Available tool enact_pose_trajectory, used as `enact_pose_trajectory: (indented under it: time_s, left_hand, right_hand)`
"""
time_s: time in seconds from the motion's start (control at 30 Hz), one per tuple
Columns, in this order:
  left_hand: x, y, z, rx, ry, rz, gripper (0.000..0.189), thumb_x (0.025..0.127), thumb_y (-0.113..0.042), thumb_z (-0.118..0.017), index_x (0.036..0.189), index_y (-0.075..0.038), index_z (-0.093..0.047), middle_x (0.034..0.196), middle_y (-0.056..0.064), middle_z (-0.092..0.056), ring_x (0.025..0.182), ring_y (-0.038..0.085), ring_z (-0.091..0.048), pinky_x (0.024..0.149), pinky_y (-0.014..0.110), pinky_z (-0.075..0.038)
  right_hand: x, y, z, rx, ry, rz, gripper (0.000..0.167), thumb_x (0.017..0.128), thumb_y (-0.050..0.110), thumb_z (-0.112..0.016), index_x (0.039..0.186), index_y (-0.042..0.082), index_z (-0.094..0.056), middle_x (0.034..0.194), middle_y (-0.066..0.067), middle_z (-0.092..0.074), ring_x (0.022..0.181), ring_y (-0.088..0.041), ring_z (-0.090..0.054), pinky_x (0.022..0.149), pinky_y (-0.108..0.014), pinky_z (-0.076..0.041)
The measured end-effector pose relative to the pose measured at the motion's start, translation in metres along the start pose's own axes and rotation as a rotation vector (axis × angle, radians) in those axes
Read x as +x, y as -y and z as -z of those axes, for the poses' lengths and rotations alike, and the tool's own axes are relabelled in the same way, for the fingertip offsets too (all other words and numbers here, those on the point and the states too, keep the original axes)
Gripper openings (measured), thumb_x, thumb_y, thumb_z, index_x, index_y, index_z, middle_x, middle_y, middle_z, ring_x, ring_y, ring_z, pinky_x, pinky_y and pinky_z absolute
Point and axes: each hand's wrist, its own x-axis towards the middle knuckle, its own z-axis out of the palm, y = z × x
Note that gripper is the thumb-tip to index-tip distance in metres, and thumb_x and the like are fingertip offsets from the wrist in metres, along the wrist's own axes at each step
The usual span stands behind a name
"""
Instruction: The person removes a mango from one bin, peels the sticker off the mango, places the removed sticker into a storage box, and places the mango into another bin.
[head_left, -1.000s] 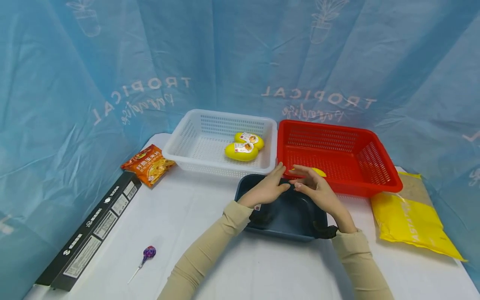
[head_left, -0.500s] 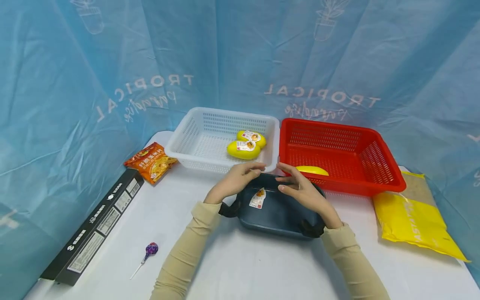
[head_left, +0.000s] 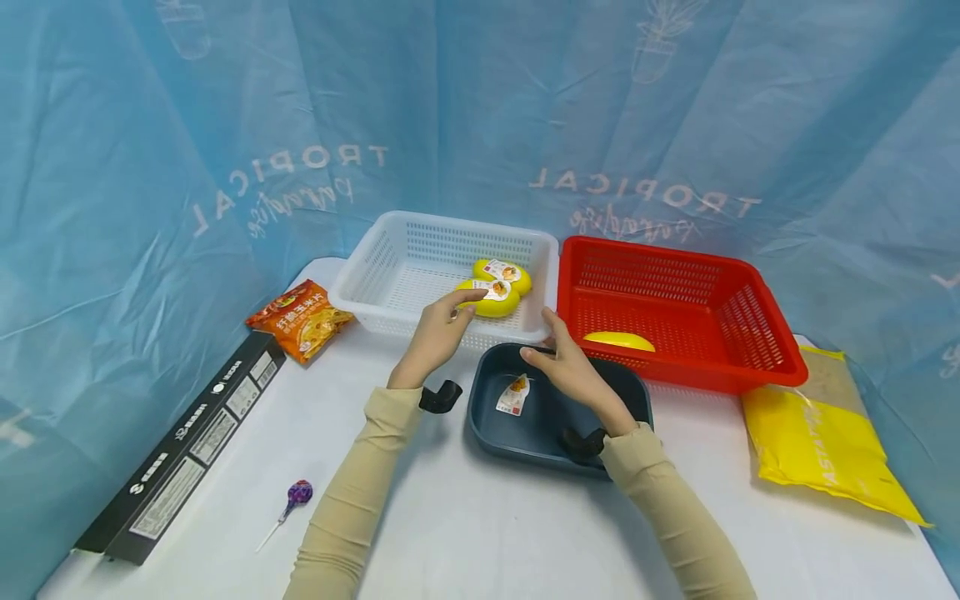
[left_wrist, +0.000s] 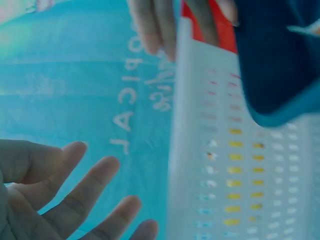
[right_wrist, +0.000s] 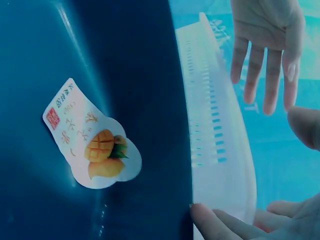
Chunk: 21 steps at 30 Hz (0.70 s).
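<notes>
In the head view my left hand (head_left: pixel 437 332) is raised at the near rim of the white basket (head_left: pixel 375 321), fingers spread and holding nothing. Its fingertips overlap the front one of two yellow mangoes (head_left: pixel 497 306), which bear printed labels. My right hand (head_left: pixel 568 371) hovers over the back of a dark blue tub (head_left: pixel 540 454), fingers apart, with nothing in its grasp. Inside the tub lies a loose mango-printed label (right_wrist: pixel 95 145). The left wrist view shows the left fingers (left_wrist: pixel 97 172) beside the basket's slotted wall.
A red basket (head_left: pixel 675 367) holding a yellow, rounded object (head_left: pixel 621 340) adjoins the white one. An orange snack bag (head_left: pixel 300 323) and a long black box (head_left: pixel 187 446) lie left, a lollipop (head_left: pixel 298 493) in front of them. At right rests a yellow packet (head_left: pixel 825 442).
My left hand has gone from above the tub leftward to the white basket, uncovering the label. The right hand has shifted left and slightly back, exposing the yellow object in the red basket.
</notes>
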Motion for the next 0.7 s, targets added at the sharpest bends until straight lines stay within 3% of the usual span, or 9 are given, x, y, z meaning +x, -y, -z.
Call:
enact_pose_trajectory:
  time_s: [0.13, 0.17, 0.27, 0.37, 0.43, 0.53, 0.57, 0.63, 0.7]
  left_hand:
    - [0.005, 0.011, -0.003, 0.049, -0.038, 0.002, 0.036, 0.101, -0.015, -0.046, 0.136, -0.011, -0.056, 0.144, 0.013, -0.051, 0.12, 0.032, -0.055, 0.107, 0.049, -0.04]
    - [0.006, 0.013, -0.004, 0.065, -0.048, 0.006, 0.036, 0.101, -0.014, -0.047, 0.135, -0.01, -0.056, 0.144, 0.013, -0.051, 0.13, 0.032, -0.048, 0.107, 0.048, -0.04]
    - [0.008, 0.019, -0.007, 0.123, -0.072, 0.015, 0.036, 0.1, -0.013, -0.048, 0.135, -0.01, -0.057, 0.141, 0.015, -0.053, 0.095, 0.031, -0.059, 0.091, 0.043, -0.047]
    - [0.009, 0.022, -0.01, 0.141, -0.092, 0.028, 0.035, 0.099, -0.013, -0.049, 0.133, -0.01, -0.058, 0.138, 0.016, -0.055, 0.058, 0.021, -0.047, 0.069, 0.035, -0.046]
    - [0.009, 0.022, -0.012, 0.128, -0.102, 0.027, 0.035, 0.099, -0.012, -0.049, 0.133, -0.01, -0.059, 0.137, 0.017, -0.055, 0.047, 0.017, -0.036, 0.059, 0.031, -0.04]
    - [0.01, 0.023, -0.012, 0.098, -0.115, 0.015, 0.035, 0.099, -0.012, -0.049, 0.132, -0.01, -0.059, 0.139, 0.015, -0.055, 0.047, 0.018, -0.033, 0.059, 0.032, -0.04]
    - [0.011, 0.023, -0.012, 0.091, -0.119, 0.01, 0.035, 0.099, -0.011, -0.048, 0.131, -0.01, -0.06, 0.139, 0.014, -0.056, 0.052, 0.019, -0.039, 0.064, 0.033, -0.042]
    - [0.013, 0.024, -0.01, 0.069, -0.115, 0.004, 0.034, 0.099, -0.011, -0.048, 0.13, -0.009, -0.06, 0.138, 0.012, -0.057, 0.07, 0.025, -0.056, 0.078, 0.036, -0.049]
    - [0.015, 0.023, -0.007, 0.056, -0.098, 0.006, 0.034, 0.099, -0.012, -0.048, 0.13, -0.009, -0.06, 0.137, 0.011, -0.059, 0.099, 0.029, -0.062, 0.094, 0.04, -0.048]
  right_hand:
    - [0.007, 0.0, -0.006, 0.022, -0.02, 0.009, 0.092, 0.096, 0.031, -0.058, 0.156, 0.013, 0.009, 0.162, -0.016, -0.005, 0.144, -0.04, -0.025, 0.112, -0.055, -0.033]
    - [0.009, 0.0, -0.007, 0.017, -0.033, 0.009, 0.092, 0.096, 0.031, -0.058, 0.155, 0.012, 0.01, 0.162, -0.016, -0.004, 0.144, -0.039, -0.024, 0.113, -0.055, -0.031]
    - [0.016, 0.001, -0.013, -0.009, -0.083, 0.003, 0.093, 0.096, 0.034, -0.057, 0.155, 0.011, 0.01, 0.163, -0.016, -0.003, 0.145, -0.039, -0.022, 0.115, -0.056, -0.027]
    - [0.023, 0.003, -0.018, -0.026, -0.144, -0.001, 0.091, 0.096, 0.035, -0.057, 0.156, 0.01, 0.008, 0.163, -0.017, -0.003, 0.146, -0.039, -0.018, 0.116, -0.058, -0.023]
    - [0.027, 0.004, -0.021, -0.027, -0.181, -0.01, 0.09, 0.096, 0.035, -0.056, 0.156, 0.01, 0.007, 0.163, -0.016, -0.002, 0.148, -0.038, -0.015, 0.117, -0.058, -0.02]
    - [0.03, 0.005, -0.025, -0.032, -0.219, -0.031, 0.09, 0.096, 0.036, -0.055, 0.156, 0.011, 0.007, 0.164, -0.014, 0.001, 0.15, -0.036, -0.01, 0.118, -0.059, -0.016]
    - [0.031, 0.005, -0.026, -0.036, -0.228, -0.039, 0.09, 0.096, 0.037, -0.055, 0.156, 0.011, 0.007, 0.164, -0.014, 0.001, 0.15, -0.036, -0.01, 0.118, -0.059, -0.016]
    - [0.032, 0.005, -0.028, -0.045, -0.241, -0.047, 0.09, 0.096, 0.038, -0.054, 0.156, 0.012, 0.008, 0.164, -0.013, 0.002, 0.15, -0.036, -0.009, 0.118, -0.059, -0.015]
    - [0.032, 0.004, -0.028, -0.044, -0.257, -0.045, 0.089, 0.096, 0.038, -0.053, 0.156, 0.012, 0.008, 0.164, -0.012, 0.003, 0.15, -0.035, -0.009, 0.119, -0.057, -0.014]
